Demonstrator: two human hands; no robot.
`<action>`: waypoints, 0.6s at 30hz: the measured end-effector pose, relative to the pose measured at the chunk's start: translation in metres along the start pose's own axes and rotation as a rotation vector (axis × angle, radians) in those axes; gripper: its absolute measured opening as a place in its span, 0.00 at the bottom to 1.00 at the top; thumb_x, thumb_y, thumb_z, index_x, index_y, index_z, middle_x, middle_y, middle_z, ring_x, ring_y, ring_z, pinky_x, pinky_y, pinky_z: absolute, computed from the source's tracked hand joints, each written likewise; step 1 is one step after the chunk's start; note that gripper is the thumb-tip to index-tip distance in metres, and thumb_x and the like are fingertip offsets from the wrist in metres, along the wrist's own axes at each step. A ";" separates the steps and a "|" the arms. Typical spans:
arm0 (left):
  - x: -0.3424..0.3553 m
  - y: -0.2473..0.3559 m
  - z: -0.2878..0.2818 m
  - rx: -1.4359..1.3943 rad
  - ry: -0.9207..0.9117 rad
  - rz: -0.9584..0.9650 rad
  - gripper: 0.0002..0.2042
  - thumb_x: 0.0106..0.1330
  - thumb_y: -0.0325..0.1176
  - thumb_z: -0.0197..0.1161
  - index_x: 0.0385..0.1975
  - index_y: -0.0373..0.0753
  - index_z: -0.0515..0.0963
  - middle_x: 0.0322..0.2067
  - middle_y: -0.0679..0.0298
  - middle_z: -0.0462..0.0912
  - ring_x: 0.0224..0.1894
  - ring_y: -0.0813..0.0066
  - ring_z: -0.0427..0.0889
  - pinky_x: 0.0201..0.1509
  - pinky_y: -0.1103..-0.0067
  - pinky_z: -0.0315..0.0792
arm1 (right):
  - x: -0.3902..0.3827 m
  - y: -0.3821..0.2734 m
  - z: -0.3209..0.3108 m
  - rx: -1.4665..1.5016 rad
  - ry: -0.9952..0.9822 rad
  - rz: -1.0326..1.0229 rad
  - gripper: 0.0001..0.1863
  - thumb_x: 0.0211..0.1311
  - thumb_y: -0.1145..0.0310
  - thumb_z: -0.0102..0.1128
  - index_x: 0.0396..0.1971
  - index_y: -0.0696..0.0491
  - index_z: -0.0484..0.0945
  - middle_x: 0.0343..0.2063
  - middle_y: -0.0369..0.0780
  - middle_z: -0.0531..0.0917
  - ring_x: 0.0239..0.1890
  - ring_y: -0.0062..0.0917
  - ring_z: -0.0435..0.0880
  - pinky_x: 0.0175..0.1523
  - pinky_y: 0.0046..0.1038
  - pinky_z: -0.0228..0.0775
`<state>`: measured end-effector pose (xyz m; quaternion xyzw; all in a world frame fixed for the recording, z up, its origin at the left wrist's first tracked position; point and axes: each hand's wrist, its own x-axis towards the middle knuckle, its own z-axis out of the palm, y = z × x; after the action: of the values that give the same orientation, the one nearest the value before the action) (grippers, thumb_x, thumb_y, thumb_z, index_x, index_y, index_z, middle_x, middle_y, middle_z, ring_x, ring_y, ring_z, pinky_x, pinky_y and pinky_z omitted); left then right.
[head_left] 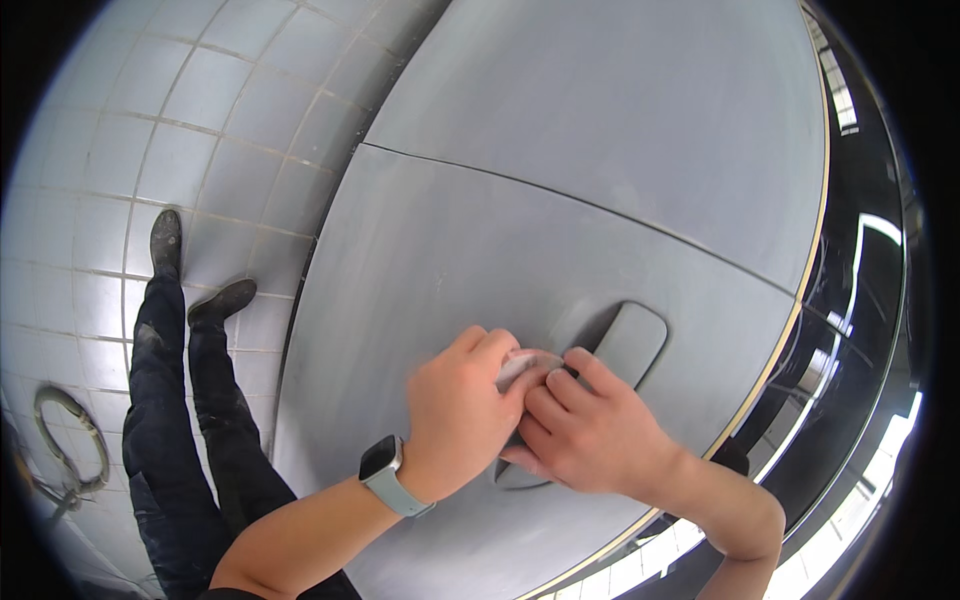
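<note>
My two hands meet over the handle recess of a matte grey car door (pixel 390 260). My left hand (pixel 455 405), with a watch (pixel 380 458) on its wrist, is closed on a small pale, pinkish-grey folded piece (pixel 518 368); its exact kind is hard to make out. The fingers of my right hand (pixel 600 430) are bent and pinched together against the same piece. Behind them the grey door handle (pixel 630 343) runs up to the right, its lower part covered by my hands.
A panel gap (pixel 580 200) separates this door from another grey panel (pixel 620 90). Yellowish tape (pixel 765 375) edges the door below the dark glossy windows (pixel 850 400). To the left are white floor tiles (pixel 205 90), my dark-trousered legs (pixel 160 400) and a looped hose (pixel 75 440).
</note>
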<state>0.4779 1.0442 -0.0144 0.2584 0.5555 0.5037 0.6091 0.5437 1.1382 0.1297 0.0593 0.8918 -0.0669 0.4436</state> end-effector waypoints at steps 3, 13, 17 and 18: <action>-0.001 -0.006 0.004 -0.029 0.030 0.017 0.09 0.61 0.33 0.76 0.32 0.41 0.80 0.30 0.63 0.81 0.28 0.59 0.82 0.28 0.67 0.74 | 0.002 0.001 0.000 0.062 -0.069 0.022 0.23 0.74 0.46 0.57 0.26 0.49 0.85 0.33 0.33 0.82 0.42 0.28 0.77 0.54 0.33 0.65; 0.004 0.014 0.017 -0.040 0.113 0.168 0.13 0.56 0.32 0.82 0.29 0.41 0.79 0.28 0.64 0.76 0.25 0.62 0.80 0.28 0.69 0.73 | -0.032 -0.005 0.013 0.049 0.442 0.001 0.20 0.69 0.54 0.53 0.19 0.49 0.78 0.21 0.33 0.78 0.33 0.26 0.78 0.39 0.32 0.48; 0.034 0.022 0.039 0.088 0.263 0.330 0.15 0.63 0.37 0.77 0.25 0.44 0.74 0.26 0.68 0.71 0.23 0.67 0.74 0.25 0.70 0.65 | -0.039 -0.008 0.019 -0.014 0.463 -0.009 0.24 0.70 0.52 0.51 0.17 0.49 0.78 0.18 0.34 0.78 0.31 0.25 0.79 0.39 0.34 0.45; 0.041 0.023 0.045 0.066 0.246 0.314 0.15 0.62 0.37 0.77 0.24 0.45 0.73 0.25 0.69 0.71 0.24 0.68 0.73 0.26 0.71 0.62 | -0.040 -0.007 0.019 -0.006 0.462 -0.017 0.24 0.71 0.52 0.51 0.16 0.50 0.77 0.17 0.33 0.78 0.30 0.24 0.79 0.38 0.34 0.44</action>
<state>0.5075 1.1003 -0.0001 0.2982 0.5947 0.6018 0.4419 0.5814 1.1263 0.1508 0.0644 0.9703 -0.0526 0.2270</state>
